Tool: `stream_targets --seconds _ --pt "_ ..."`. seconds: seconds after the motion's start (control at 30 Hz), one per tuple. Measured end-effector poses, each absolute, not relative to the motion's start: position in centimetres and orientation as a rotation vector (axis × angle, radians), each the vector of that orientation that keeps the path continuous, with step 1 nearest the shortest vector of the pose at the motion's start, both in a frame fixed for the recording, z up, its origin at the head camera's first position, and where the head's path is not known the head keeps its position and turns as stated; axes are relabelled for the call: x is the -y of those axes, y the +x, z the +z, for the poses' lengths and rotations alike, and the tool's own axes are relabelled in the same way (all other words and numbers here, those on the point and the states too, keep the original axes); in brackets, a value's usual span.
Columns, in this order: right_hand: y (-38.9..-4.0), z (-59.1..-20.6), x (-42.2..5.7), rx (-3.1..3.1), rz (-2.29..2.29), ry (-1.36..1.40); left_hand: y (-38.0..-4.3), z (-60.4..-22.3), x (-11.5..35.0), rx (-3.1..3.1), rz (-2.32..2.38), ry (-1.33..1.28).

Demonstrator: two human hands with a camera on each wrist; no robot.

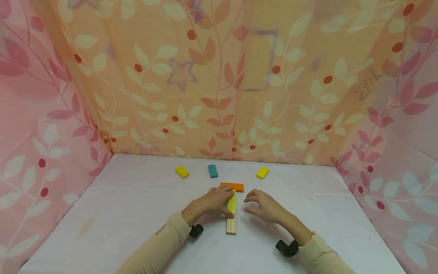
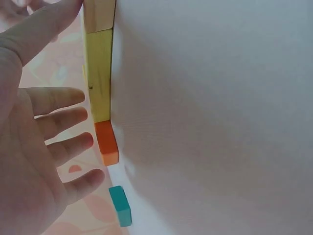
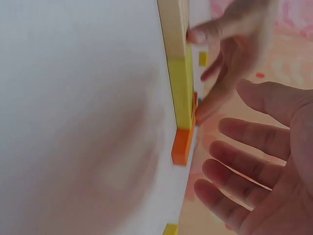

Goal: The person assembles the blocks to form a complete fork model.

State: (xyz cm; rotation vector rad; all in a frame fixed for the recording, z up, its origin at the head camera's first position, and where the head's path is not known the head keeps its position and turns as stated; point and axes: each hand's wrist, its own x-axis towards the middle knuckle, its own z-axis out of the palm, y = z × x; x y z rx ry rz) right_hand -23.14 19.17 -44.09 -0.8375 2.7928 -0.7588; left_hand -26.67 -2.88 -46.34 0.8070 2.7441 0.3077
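Note:
On the white table a plain wooden block (image 1: pixel 230 226), a yellow block (image 1: pixel 232 203) and an orange block (image 1: pixel 238 187) lie end to end, the orange one crosswise at the far end like the top of a T. My left hand (image 1: pixel 215 199) hovers over the left side of this row, its thumb by the seam between plain wood and yellow. Its fingers (image 2: pixel 61 122) spread fairly straight; whether the thumb touches is unclear. To the right of the yellow block, apart from it, my right hand (image 1: pixel 266 207) is held with loosely bent fingers (image 3: pixel 239 166) and holds nothing.
Farther back lie a yellow block (image 1: pixel 182 172) on the left, a teal block (image 1: pixel 213 171) near the middle and another yellow block (image 1: pixel 262 173) on the right. Patterned cloth (image 1: pixel 219 95) hangs behind the table and along both sides.

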Motion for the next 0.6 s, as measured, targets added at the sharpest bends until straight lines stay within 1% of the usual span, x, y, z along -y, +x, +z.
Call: stream_targets --seconds 0.3,0.6 --pt "-26.3 -43.6 -21.3 -2.886 -0.738 -0.716 -26.7 -46.6 2.9 -2.721 0.377 0.746" --pt "-27.9 -43.4 -21.9 -2.905 -0.732 -0.672 -26.6 -46.5 2.9 -2.714 0.431 0.703"
